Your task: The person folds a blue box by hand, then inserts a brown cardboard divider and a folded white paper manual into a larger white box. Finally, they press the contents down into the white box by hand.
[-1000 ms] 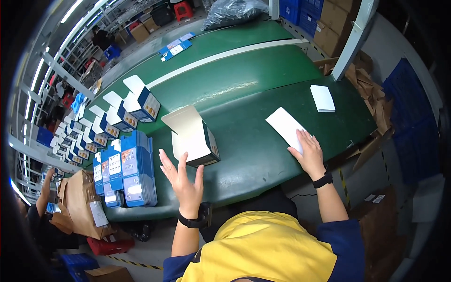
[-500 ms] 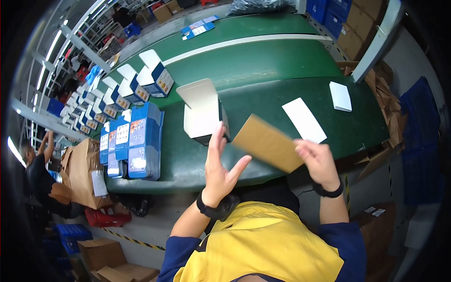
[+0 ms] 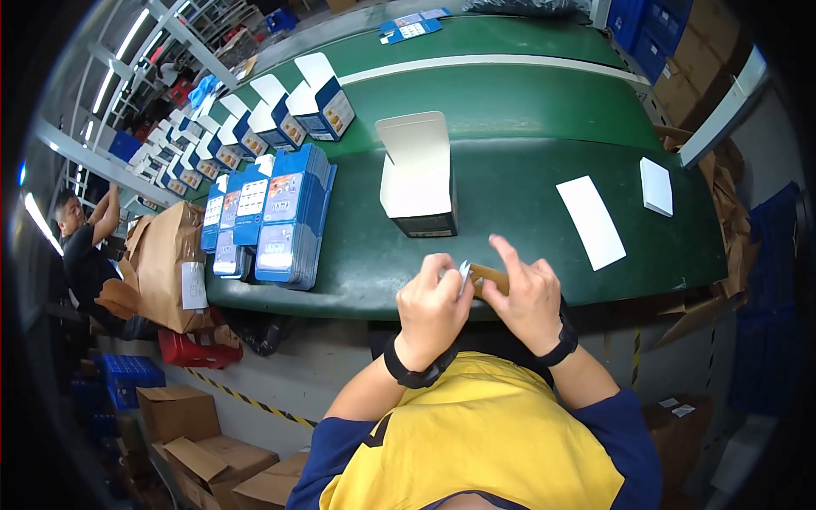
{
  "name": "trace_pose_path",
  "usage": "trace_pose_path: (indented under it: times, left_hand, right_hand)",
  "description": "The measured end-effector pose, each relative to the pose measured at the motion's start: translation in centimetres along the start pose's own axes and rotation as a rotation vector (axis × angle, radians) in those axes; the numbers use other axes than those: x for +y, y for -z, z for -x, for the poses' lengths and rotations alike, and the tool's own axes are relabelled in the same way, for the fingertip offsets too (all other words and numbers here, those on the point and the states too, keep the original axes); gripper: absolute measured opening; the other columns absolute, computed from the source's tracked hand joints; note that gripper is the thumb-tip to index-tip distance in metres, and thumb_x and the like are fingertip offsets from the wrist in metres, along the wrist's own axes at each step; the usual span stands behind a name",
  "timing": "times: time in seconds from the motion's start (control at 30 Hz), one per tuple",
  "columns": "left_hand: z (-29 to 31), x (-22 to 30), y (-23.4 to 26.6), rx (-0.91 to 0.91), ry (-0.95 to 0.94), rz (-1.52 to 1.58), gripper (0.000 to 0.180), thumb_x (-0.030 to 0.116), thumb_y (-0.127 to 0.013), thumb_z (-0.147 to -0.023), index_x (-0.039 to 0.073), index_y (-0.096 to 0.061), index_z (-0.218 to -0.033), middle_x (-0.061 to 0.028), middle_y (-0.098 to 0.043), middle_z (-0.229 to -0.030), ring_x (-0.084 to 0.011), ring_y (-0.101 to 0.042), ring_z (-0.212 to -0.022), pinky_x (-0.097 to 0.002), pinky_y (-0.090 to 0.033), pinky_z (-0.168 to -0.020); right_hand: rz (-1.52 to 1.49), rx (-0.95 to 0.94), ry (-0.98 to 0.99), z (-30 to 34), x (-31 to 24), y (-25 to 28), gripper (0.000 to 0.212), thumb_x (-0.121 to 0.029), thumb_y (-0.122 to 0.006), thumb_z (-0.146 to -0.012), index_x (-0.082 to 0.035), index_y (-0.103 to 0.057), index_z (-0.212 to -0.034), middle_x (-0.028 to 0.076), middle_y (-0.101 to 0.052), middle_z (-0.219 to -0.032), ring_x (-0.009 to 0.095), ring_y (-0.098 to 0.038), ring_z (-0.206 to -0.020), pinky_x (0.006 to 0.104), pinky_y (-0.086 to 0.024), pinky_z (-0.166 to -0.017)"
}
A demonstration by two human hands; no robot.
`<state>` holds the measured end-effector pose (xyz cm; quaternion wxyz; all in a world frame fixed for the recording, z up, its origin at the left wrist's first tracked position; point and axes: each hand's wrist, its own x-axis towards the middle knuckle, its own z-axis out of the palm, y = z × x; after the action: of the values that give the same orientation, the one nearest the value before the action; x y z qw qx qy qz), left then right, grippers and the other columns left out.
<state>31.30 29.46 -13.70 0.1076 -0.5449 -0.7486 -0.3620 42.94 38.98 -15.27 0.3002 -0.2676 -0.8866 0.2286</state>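
A brown card [image 3: 490,275], white on its other side, is held bent between my two hands above the table's front edge. My left hand [image 3: 432,308] is closed on its left end. On the other end, my right hand [image 3: 529,308] presses with the thumb, the index finger stretched up and away; the fingers partly hide the card. Just beyond my hands stands an open carton [image 3: 416,191], white inside with dark outer walls, its lid flap raised. To the right lies a white card [image 3: 592,223] flat on the green table [image 3: 510,187].
Stacked flat blue cartons [image 3: 285,221] lie at the left, with a row of open cartons [image 3: 321,110] behind them. A small white stack [image 3: 656,187] is at the far right. A large brown paper sack [image 3: 170,263] stands left of the table, near another person [image 3: 89,246].
Both hands have come together nearer my body, and the card, flat in my right hand before, is now bent between them. The view has shifted, moving the table in the picture.
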Motion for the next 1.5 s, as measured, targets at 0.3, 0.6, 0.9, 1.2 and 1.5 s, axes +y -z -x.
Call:
trace_pose_path:
  times: [0.3, 0.6, 0.9, 1.2, 1.5]
  left_hand:
    - [-1.1, -1.4, 0.2, 0.201, -0.242, 0.027, 0.032, -0.010, -0.067, -0.061, 0.003, -0.039, -0.058, -0.0167, -0.067, -0.096, -0.0239, -0.051, -0.053, -0.0314, -0.039, -0.049]
    - [0.2, -1.1, 0.3, 0.293, -0.372, 0.158, 0.030, 0.004, -0.068, -0.057, -0.001, -0.039, -0.063, -0.0234, -0.062, -0.099, -0.0358, -0.062, -0.083, -0.0394, -0.053, -0.065]
    - [0.0, -1.7, 0.6, 0.142, -0.280, 0.226, 0.040, -0.007, -0.063, -0.067, -0.005, -0.060, -0.107, -0.0257, -0.062, -0.106, -0.0369, -0.065, -0.090, -0.0369, -0.054, -0.075]
    - [0.1, -0.4, -0.5, -0.009, -0.176, 0.324, 0.037, -0.007, -0.050, -0.087, -0.007, -0.050, -0.123, -0.0246, -0.061, -0.111, -0.0363, -0.061, -0.104, -0.0371, -0.047, -0.090]
    - [0.1, -0.7, -1.4, -0.084, -0.134, 0.360, 0.041, -0.008, -0.058, -0.079, -0.003, -0.054, -0.119, -0.0213, -0.061, -0.110, -0.0371, -0.060, -0.105, -0.0377, -0.050, -0.084]
  right_hand:
    - [-0.288, -0.038, 0.041, 0.9, -0.4, 1.5, 0.040, -0.011, -0.065, -0.079, -0.007, -0.059, -0.118, 0.011, -0.065, -0.075, 0.027, -0.057, -0.055, 0.0343, -0.045, -0.058]
    - [-0.924, -0.537, -0.237, 0.7, -0.1, 2.8, 0.102, -0.013, -0.074, -0.073, -0.008, -0.005, -0.148, 0.015, -0.050, -0.130, 0.012, -0.057, -0.092, 0.0255, -0.047, -0.078]
    - [-0.186, -0.132, -0.206, -3.0, 11.1, 7.5, 0.054, -0.019, -0.068, -0.080, 0.000, -0.050, -0.127, 0.017, -0.055, -0.124, 0.023, -0.061, -0.099, 0.0322, -0.047, -0.088]
    - [0.607, -0.156, -0.602, -1.7, 30.4, 11.0, 0.075, -0.053, -0.058, -0.081, 0.002, -0.045, -0.131, 0.027, -0.043, -0.133, 0.040, -0.042, -0.124, 0.0417, -0.036, -0.102]
    - [0.420, 0.193, -0.401, -1.9, 27.8, 13.4, 0.026, -0.021, -0.055, -0.088, -0.003, -0.066, -0.103, 0.021, -0.066, -0.091, 0.035, -0.065, -0.085, 0.0401, -0.051, -0.076]
